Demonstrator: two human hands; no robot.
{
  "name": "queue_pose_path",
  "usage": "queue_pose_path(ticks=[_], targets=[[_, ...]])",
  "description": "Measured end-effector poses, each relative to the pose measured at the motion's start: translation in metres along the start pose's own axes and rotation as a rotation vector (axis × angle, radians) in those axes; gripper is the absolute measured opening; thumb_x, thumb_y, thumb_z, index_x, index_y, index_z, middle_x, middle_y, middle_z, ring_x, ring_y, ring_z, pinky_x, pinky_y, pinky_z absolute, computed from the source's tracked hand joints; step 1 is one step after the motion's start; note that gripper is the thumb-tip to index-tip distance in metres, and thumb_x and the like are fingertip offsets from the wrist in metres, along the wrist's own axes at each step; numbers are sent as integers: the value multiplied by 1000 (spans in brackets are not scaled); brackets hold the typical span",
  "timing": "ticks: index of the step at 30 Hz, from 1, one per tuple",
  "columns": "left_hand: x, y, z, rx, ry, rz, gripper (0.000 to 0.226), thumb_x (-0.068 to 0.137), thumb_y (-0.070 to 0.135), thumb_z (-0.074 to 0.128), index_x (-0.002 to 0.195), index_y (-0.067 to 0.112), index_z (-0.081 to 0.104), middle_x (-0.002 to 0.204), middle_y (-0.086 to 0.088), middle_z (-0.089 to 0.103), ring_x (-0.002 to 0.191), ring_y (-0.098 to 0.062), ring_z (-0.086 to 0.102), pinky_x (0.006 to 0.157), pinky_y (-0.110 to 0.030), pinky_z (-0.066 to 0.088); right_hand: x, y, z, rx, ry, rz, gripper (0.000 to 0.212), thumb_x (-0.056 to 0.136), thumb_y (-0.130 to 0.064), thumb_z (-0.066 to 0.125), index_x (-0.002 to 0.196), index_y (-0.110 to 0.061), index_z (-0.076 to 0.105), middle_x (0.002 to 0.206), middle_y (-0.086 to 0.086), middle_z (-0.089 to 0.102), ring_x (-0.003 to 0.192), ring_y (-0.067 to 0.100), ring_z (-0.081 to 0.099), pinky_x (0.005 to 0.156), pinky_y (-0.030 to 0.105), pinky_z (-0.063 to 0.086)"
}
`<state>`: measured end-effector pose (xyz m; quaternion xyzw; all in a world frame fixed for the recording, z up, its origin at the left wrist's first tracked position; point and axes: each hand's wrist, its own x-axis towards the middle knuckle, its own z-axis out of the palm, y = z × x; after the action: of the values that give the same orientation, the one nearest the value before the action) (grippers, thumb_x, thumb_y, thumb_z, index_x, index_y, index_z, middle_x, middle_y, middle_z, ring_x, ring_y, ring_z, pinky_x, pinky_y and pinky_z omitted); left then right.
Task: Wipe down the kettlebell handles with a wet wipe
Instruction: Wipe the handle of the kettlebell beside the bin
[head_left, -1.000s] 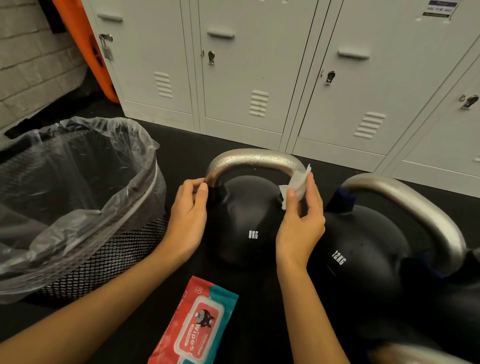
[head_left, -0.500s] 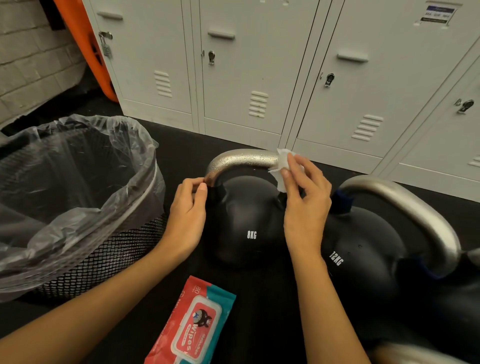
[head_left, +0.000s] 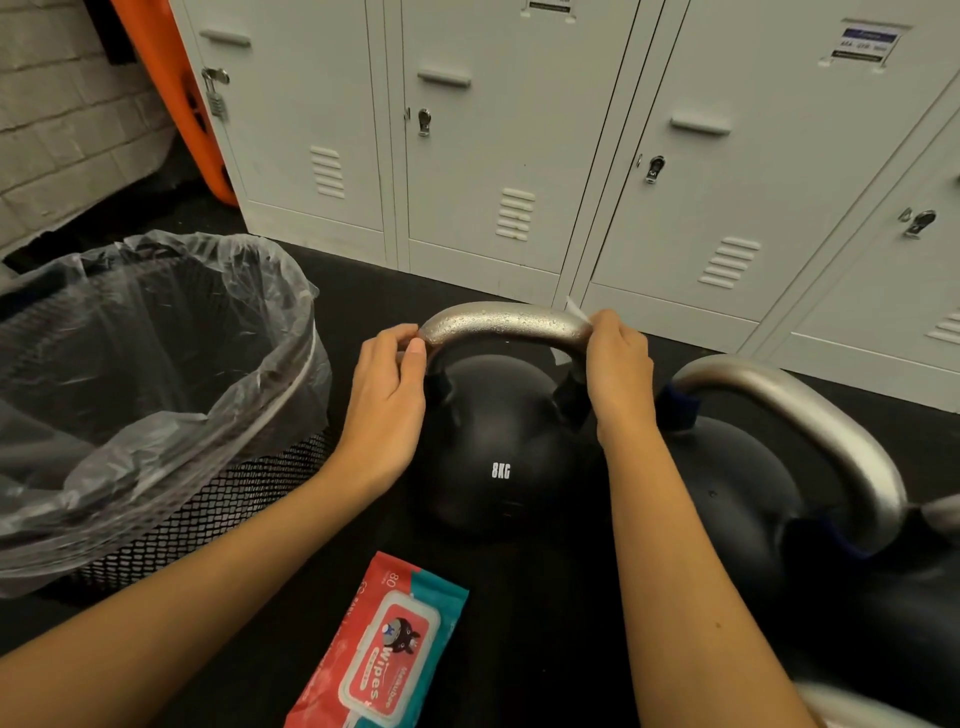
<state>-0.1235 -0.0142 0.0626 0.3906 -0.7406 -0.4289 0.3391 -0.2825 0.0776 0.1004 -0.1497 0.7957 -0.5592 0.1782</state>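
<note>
A black kettlebell (head_left: 498, 447) marked 8KG stands on the dark floor in the middle. Its silver handle (head_left: 504, 325) is beaded with wet drops. My left hand (head_left: 387, 395) pinches the handle's left end between thumb and fingers. My right hand (head_left: 615, 366) is curled over the handle's right bend, pressing a white wet wipe (head_left: 574, 312) against it; only small corners of the wipe show above and below my fingers. A larger black kettlebell (head_left: 737, 493) with a silver handle (head_left: 810, 431) stands to the right, untouched.
A mesh bin (head_left: 208, 499) lined with a clear plastic bag stands at the left. A red and teal wipes pack (head_left: 384, 649) lies on the floor in front. Grey lockers (head_left: 519, 156) run along the back, with an orange board (head_left: 171, 88) leaning at their left end.
My right hand has slid the wipe from the handle's right leg up over the top right bend and now curls over it. My left hand has kept its pinch on the left end.
</note>
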Motion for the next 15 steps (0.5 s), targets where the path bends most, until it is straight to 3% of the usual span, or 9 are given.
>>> queue_pose_path(ticks=[2,3,7,10,15], targets=[[3,4,1,-18,-3,10,33,103,32,32,128,20,50,119,8,47,113,-5,42,89,-15,29,3,2,1,45,-10,146,29,101,-33,32,108,-16,54,86,2,51,76,12,45,72,29,35],[3,4,1,-30,-3,5,32,103,32,32,126,21,51,117,8,48,111,-4,43,86,-11,29,4,1,0,54,-21,202,29,101,-33,31,113,-15,51,87,2,50,76,13,45,72,29,34],[4,0,-1,-42,1,-3,28,103,31,32,120,24,53,115,9,51,104,0,44,75,1,29,7,-10,-4,41,-43,204,22,101,-30,32,104,-14,47,82,3,45,70,13,40,58,27,29],[4,-1,-1,-47,-7,1,27,103,30,32,119,25,54,114,10,51,97,6,46,75,2,30,5,-8,-2,132,-20,177,23,100,-29,33,99,-15,51,80,2,45,69,13,39,59,27,30],[4,-1,-3,-53,-22,1,22,103,31,32,114,30,52,113,10,51,95,14,44,72,6,29,-1,4,-1,224,-7,290,26,101,-28,33,109,-14,53,86,3,49,74,12,43,59,25,30]])
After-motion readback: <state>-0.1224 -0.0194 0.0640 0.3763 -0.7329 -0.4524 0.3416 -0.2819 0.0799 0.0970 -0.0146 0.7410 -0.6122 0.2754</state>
